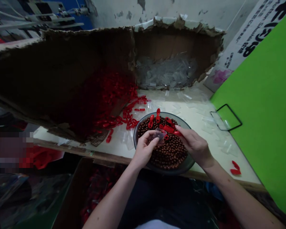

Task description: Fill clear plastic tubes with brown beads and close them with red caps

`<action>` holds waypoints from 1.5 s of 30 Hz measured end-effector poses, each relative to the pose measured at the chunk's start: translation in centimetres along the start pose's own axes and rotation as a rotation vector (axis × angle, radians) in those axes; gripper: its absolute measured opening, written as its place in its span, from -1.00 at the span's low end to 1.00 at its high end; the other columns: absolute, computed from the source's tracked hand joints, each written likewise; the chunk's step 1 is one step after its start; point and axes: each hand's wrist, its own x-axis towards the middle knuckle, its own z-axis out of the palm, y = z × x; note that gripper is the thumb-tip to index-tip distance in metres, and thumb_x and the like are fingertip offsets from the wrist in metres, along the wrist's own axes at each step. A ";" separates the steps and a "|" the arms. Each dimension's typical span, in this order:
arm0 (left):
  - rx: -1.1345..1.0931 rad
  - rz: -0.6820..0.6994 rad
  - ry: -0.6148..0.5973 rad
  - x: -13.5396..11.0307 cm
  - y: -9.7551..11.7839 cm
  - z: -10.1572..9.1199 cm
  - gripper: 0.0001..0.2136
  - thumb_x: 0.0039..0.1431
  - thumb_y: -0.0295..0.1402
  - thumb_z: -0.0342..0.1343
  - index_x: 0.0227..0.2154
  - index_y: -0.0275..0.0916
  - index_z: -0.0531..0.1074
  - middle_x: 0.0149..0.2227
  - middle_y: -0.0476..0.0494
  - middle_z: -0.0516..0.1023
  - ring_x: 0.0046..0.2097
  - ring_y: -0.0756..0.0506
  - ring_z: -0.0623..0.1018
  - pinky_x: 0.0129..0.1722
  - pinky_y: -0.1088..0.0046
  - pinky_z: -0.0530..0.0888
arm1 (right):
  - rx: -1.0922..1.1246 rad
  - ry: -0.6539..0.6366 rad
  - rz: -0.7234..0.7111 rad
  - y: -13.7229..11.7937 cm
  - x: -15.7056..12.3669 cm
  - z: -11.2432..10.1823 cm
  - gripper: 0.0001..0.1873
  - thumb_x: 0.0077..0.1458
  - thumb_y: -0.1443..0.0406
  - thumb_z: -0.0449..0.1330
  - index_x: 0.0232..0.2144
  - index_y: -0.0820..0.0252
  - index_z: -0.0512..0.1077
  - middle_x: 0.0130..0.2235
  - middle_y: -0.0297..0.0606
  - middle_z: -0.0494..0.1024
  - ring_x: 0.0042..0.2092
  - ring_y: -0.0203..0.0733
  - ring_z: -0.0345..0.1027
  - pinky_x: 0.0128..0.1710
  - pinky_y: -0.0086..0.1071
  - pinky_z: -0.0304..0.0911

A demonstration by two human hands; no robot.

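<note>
My left hand (145,148) pinches a small clear plastic tube (159,133) above a bowl (136,136) of glossy brown balls (171,156). To the right of it, my right hand (195,143) has its thumb and fingers closed on a red plastic cap (177,133), close to the tube's end. Whether cap and tube touch, I cannot tell. Several more red caps lie on top of the brown balls, one of them a hinged red cap (158,116) at the bowl's far side.
A torn cardboard box (116,41) holds heaped red caps (109,92) on the left and clear tubes (166,71) on the right. Loose tubes and caps lie on the white table (195,121). A green board (257,89) stands at right; a bin (71,187) is below.
</note>
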 end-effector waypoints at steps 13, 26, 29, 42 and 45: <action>0.002 -0.001 -0.056 -0.1 0.2 0.1 -0.76 0.12 -0.28 0.18 -0.17 -0.27 0.44 -0.12 -0.19 0.55 -0.18 -0.08 0.57 -0.16 0.38 0.53 | 0.443 0.121 0.368 -1.8 0.4 -1.1 -0.58 0.10 0.23 0.26 0.04 0.04 0.43 -0.25 -0.26 0.60 -0.28 -0.20 0.52 -0.20 -0.27 0.48; 0.049 -0.041 -0.127 -0.2 0.3 -0.2 -0.78 0.14 -0.30 0.16 -0.17 -0.26 0.42 -0.21 -0.12 0.53 -0.21 -0.04 0.53 -0.11 0.39 0.48 | 1.310 -0.318 1.055 -3.7 1.9 -2.4 -0.63 -0.07 0.29 0.37 -0.13 0.14 0.55 -0.44 -0.32 0.52 -0.50 -0.46 0.36 -0.52 -0.64 0.30; 0.055 -0.038 -0.136 -0.3 0.4 -0.2 -0.78 0.14 -0.30 0.16 -0.18 -0.25 0.43 -0.22 -0.10 0.51 -0.23 -0.02 0.52 -0.13 0.43 0.47 | 1.278 -0.351 1.063 -3.2 1.8 -2.4 -0.64 -0.02 0.31 0.34 -0.10 0.14 0.54 -0.45 -0.33 0.49 -0.52 -0.46 0.33 -0.55 -0.64 0.28; 0.026 -0.051 -0.138 -0.4 0.9 0.1 -0.79 0.15 -0.29 0.14 -0.19 -0.29 0.42 -0.25 -0.10 0.50 -0.27 0.01 0.51 -0.20 0.46 0.50 | 1.053 -0.396 0.866 -4.0 1.8 -2.1 -0.46 0.15 0.20 0.17 0.19 0.05 0.29 -0.57 -0.41 0.40 -0.60 -0.43 0.26 -0.64 -0.60 0.14; 0.030 -0.069 -0.125 -0.3 0.9 0.1 -0.77 0.14 -0.28 0.15 -0.20 -0.30 0.41 -0.30 -0.10 0.51 -0.32 0.01 0.52 -0.27 0.47 0.51 | 0.880 -0.408 0.708 -4.0 1.3 -2.0 -0.46 0.22 0.16 0.06 0.23 0.09 0.23 -0.62 -0.40 0.39 -0.57 -0.37 0.28 -0.58 -0.53 0.22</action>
